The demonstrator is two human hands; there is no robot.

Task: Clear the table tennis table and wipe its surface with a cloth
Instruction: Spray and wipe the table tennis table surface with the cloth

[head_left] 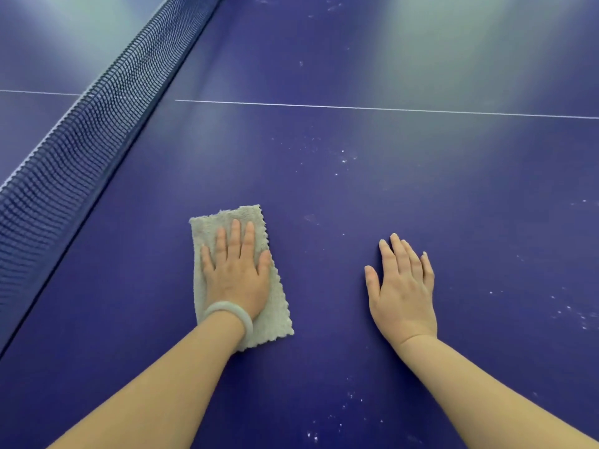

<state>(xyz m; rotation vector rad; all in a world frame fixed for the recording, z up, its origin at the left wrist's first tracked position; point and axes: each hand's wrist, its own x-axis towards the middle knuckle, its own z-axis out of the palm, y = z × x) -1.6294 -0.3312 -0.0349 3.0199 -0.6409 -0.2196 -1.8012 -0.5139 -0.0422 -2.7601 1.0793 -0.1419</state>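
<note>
Your left hand (236, 277) pressed flat, fingers straight, on the beige fleecy rectangular cloth (223, 223), its long axis pointing away from you; white specks (343, 158) lay ahead-right on the blue table tennis table (453, 189). Your right hand (403, 293) rested flat on the bare surface.

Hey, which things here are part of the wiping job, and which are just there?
Part of the job: beige cloth, pressed flat under the left hand; blue table surface; white specks on it; right hand, flat on the table.
Just there: net; white line; bracelet on the left wrist.

Left hand (236, 273), right hand (403, 296) flat
</note>
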